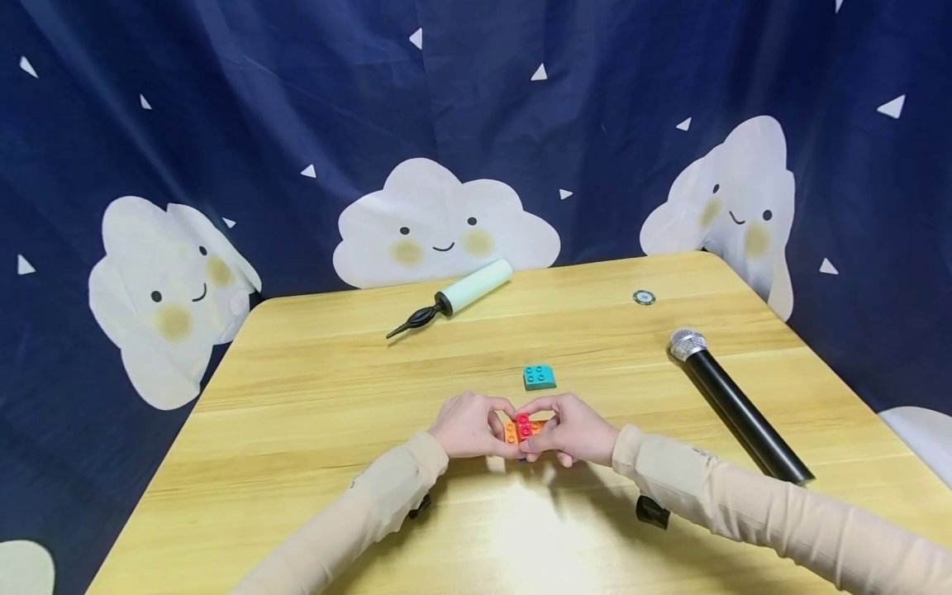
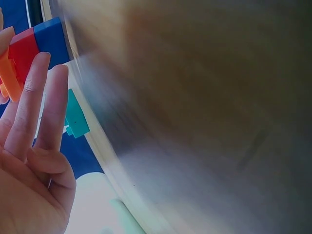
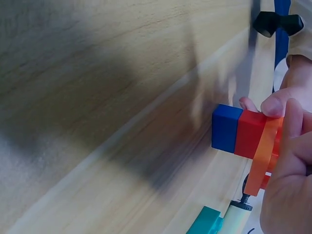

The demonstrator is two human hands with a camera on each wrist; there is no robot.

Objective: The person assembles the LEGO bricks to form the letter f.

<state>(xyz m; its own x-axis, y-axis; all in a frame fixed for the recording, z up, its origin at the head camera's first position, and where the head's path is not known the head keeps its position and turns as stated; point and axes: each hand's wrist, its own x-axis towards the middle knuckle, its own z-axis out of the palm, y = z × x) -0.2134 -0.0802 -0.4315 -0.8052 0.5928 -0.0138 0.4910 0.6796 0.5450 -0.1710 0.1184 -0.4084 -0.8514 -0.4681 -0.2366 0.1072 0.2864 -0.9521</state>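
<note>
Both hands meet over the table around a small stack of toy bricks. In the right wrist view the stack shows a blue brick [image 3: 226, 128], a red brick [image 3: 249, 134] and a flat orange brick [image 3: 261, 158], with more red on the orange one's far side. The left hand [image 1: 472, 426] pinches the stack from the left, and the right hand [image 1: 573, 430] grips it from the right. On top, a red brick [image 1: 524, 426] lies across the orange. A teal brick [image 1: 539, 377] rests on the table just beyond the hands.
A pale green pump [image 1: 476, 286] with a black nozzle lies at the back of the wooden table [image 1: 335, 372]. On the right lies a black microphone [image 1: 744, 405], and a small round chip [image 1: 644, 297] is behind it. A dark blue curtain with clouds hangs behind.
</note>
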